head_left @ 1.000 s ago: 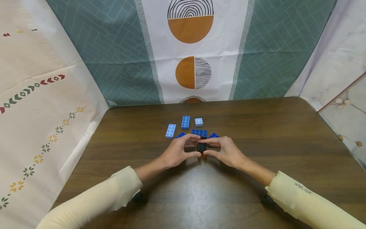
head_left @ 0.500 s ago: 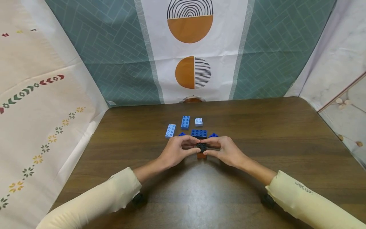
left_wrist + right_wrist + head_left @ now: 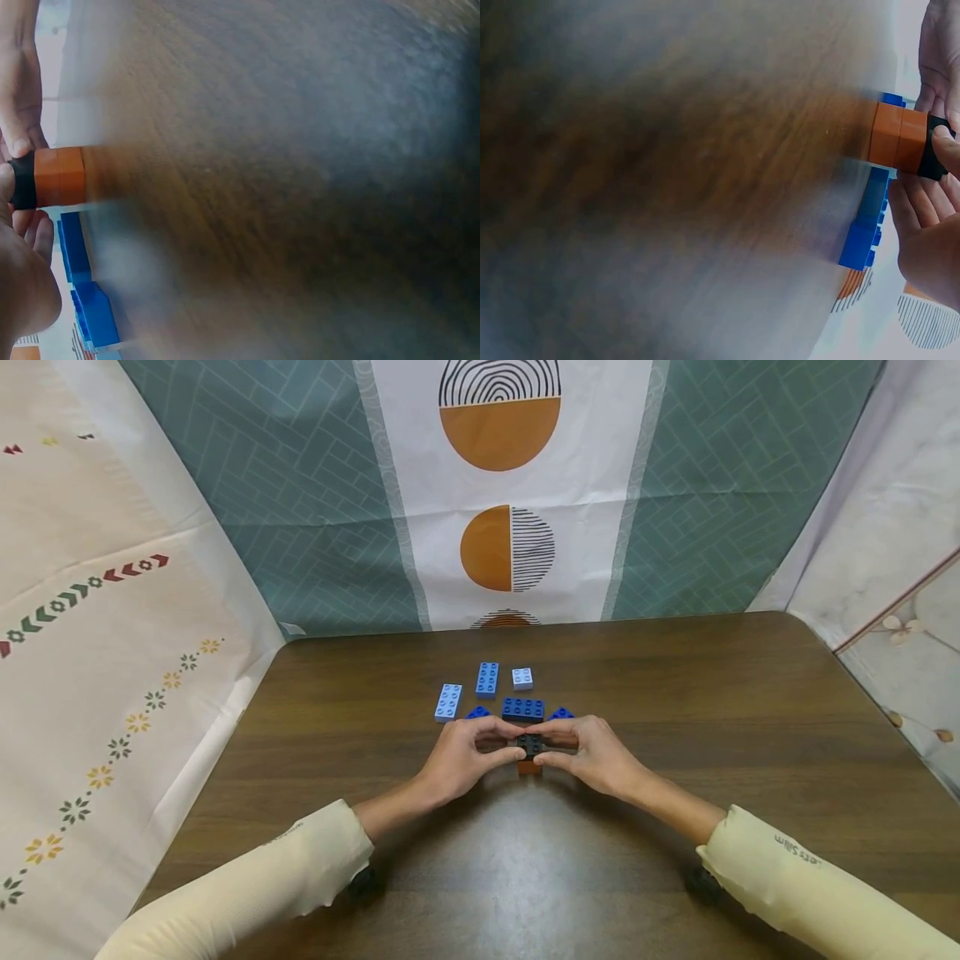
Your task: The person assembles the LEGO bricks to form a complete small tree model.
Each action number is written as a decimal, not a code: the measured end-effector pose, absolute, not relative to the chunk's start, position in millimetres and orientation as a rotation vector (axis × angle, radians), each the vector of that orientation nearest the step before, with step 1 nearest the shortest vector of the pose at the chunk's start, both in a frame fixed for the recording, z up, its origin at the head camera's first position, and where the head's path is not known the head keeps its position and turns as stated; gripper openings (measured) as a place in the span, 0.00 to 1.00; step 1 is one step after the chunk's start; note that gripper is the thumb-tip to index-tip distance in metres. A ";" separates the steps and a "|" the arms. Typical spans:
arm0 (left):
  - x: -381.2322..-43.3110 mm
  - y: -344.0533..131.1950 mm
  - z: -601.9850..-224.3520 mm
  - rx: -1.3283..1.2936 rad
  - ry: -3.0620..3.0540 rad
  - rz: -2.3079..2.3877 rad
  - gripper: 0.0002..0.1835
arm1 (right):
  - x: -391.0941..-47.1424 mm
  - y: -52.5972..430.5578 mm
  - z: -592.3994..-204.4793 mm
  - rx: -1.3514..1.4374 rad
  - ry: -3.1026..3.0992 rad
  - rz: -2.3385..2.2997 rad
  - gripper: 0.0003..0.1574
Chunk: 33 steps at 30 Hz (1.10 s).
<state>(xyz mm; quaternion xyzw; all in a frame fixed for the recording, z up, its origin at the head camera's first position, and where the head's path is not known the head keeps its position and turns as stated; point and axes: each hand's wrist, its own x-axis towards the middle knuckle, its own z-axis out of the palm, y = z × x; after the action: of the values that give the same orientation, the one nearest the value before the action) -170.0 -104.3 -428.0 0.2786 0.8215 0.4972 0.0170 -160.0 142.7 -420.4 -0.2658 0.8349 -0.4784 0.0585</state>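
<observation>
A small black building brick (image 3: 530, 743) with studs sits on top of a short orange stack (image 3: 529, 768). In the left wrist view the black brick (image 3: 23, 181) lies flush against the orange bricks (image 3: 60, 177); in the right wrist view a seam divides the orange part (image 3: 898, 139) in two. My left hand (image 3: 467, 760) pinches the black brick from the left, thumb in front and fingers behind. From the right, my right hand (image 3: 596, 760) pinches the same brick in a mirrored hold. Both hands partly hide its sides.
Just behind the hands lie a dark blue brick (image 3: 522, 708) and two blue bricks, left (image 3: 477, 713) and right (image 3: 561, 714), partly hidden. Farther back are a light blue brick (image 3: 448, 702), a mid-blue brick (image 3: 487, 679) and a small pale brick (image 3: 522, 678) on the wooden table (image 3: 675, 693).
One second ago the black brick and the orange stack looked turned and mostly covered. Since then more of the orange front shows, with the black brick squarely above it. Both hands have barely moved.
</observation>
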 end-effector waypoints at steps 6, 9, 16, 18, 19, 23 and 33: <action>-168.9 -103.9 -434.3 0.872 2.511 1.595 0.14 | -158.3 143.3 -421.2 -0.807 2.543 -1.433 0.27; -169.3 -103.8 -435.0 0.878 2.505 1.592 0.14 | -157.5 142.7 -419.5 -0.802 2.551 -1.414 0.27; -171.2 -105.1 -433.5 0.927 2.525 1.578 0.14 | -158.9 140.7 -411.8 -0.794 2.567 -1.339 0.27; -170.4 -106.2 -433.5 0.931 2.529 1.573 0.14 | -159.2 139.8 -413.0 -0.796 2.556 -1.356 0.25; -170.1 -106.3 -433.4 0.935 2.526 1.574 0.14 | -159.2 139.7 -413.7 -0.799 2.553 -1.368 0.24; -170.1 -106.3 -433.4 0.945 2.521 1.586 0.14 | -159.3 139.2 -416.4 -0.821 2.559 -1.406 0.23; -168.2 -106.0 -432.4 0.935 2.530 1.585 0.15 | -159.0 138.7 -419.1 -0.849 2.567 -1.418 0.22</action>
<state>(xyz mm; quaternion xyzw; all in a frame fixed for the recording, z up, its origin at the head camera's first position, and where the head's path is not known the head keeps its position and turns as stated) -168.2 -106.0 -432.4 0.2989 0.8086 0.5066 0.0066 -159.0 138.7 -419.1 -0.2778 0.8399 -0.4641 0.0442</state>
